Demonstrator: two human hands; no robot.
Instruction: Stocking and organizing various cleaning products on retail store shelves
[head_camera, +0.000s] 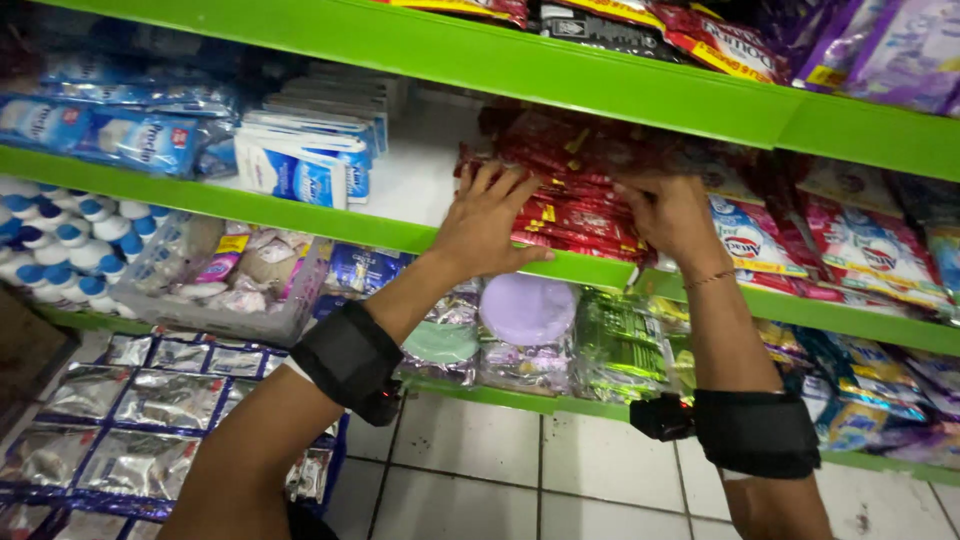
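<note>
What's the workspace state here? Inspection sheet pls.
Surface: green shelf, white deck partly bare.
Job's things: red packets stacked on the shelf.
Clutter: blue-white packs, purple disc, clear bin.
Grippers: left hand spread flat on the red packets; right hand pressed on them, fingers partly hidden.
Cables: nothing seen; black wrist bands only.
Surroundings: tiled floor, silver sachets low left.

The red packets (575, 205) under the left hand (487, 222) and right hand (672, 212) look like glossy, crinkled plastic film. The shelf edge (300, 212) is smooth, green-painted, with a slight sheen. Black forearm bands (348, 355) look like matt cloth. The silver sachets (150, 400) are shiny foil. The floor tiles (600, 470) are pale, smooth and dull.
</note>
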